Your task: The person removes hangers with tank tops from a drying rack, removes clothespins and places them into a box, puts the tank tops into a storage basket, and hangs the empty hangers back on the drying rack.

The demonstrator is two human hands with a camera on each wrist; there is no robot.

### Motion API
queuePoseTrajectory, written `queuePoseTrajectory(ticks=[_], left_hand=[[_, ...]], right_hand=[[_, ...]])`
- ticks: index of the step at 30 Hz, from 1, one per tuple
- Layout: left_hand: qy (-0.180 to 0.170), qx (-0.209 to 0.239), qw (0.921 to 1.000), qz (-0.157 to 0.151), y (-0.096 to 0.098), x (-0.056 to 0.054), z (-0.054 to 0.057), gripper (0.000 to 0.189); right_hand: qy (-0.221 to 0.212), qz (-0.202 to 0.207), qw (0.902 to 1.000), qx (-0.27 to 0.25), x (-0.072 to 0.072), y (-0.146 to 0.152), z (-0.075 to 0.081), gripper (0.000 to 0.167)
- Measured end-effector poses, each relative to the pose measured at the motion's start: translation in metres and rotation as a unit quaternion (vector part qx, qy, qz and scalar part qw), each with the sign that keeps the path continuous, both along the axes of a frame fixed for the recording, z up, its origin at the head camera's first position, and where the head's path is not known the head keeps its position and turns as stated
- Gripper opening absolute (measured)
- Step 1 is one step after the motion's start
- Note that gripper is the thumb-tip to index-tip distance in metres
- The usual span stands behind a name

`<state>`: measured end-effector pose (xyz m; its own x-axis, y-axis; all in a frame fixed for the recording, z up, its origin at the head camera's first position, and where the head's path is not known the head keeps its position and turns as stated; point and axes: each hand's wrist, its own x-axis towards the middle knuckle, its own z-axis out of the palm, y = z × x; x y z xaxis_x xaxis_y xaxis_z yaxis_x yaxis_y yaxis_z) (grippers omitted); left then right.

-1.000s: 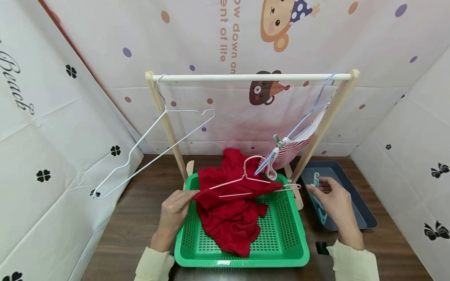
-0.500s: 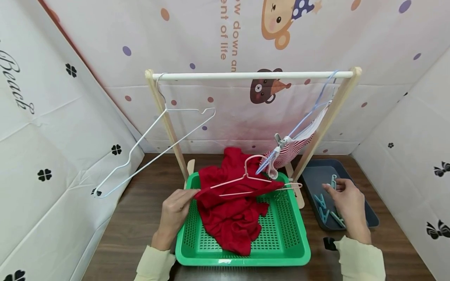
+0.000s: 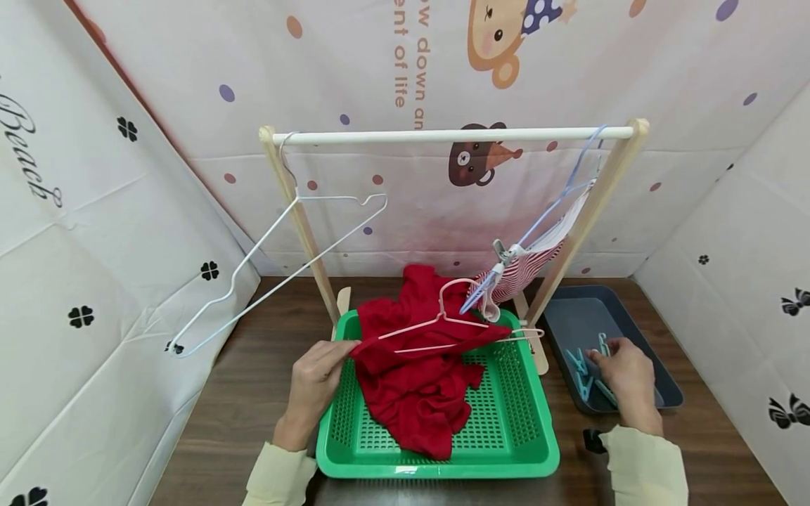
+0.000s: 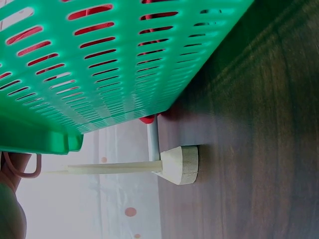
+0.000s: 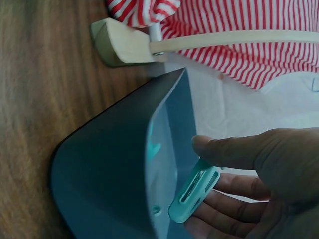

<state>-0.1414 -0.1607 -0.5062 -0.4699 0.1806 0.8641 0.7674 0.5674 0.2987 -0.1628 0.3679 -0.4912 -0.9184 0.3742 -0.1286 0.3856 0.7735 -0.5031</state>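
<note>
Teal clothespin (image 5: 193,193) is clamped in the grip of the right hand (image 3: 629,377), while the left hand (image 3: 314,376) pinches red cloth (image 3: 420,393).

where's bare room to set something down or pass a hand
Bare: tabletop between the left fabric wall and the left hand; the dark tray beyond the clothespins; gap under the rail between white hanger and blue hanger.
Crowded: green basket, with red garment and pink hanger across it; the tray's near end, around the right hand.
</note>
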Motion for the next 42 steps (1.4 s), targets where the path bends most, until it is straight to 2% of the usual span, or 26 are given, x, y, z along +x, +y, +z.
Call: queuePoseTrajectory(ticks=[14,26,36,42], left_hand=[[0.008,-0.004,0.9999,0.004,0.0,0.0,0.0,0.029],[0.001,-0.008,0.9999,0.011,0.0,0.002,0.0,0.028],[-0.001,-0.002,1.0,0.004,0.0,0.001,0.0,0.03],[-0.001,-0.001,1.0,0.002,0.0,0.001,0.0,0.031]], right_hand=[[-0.034,-0.018,0.9993,0.004,-0.003,0.014,-0.022,0.051],[0.003,-0.024,0.9996,0.017,-0.008,0.019,-0.039,0.047],[0.017,-0.026,0.9993,0.021,-0.011,0.019,-0.041,0.047],[0.013,-0.037,0.9992,0.007,-0.01,0.017,-0.042,0.049]])
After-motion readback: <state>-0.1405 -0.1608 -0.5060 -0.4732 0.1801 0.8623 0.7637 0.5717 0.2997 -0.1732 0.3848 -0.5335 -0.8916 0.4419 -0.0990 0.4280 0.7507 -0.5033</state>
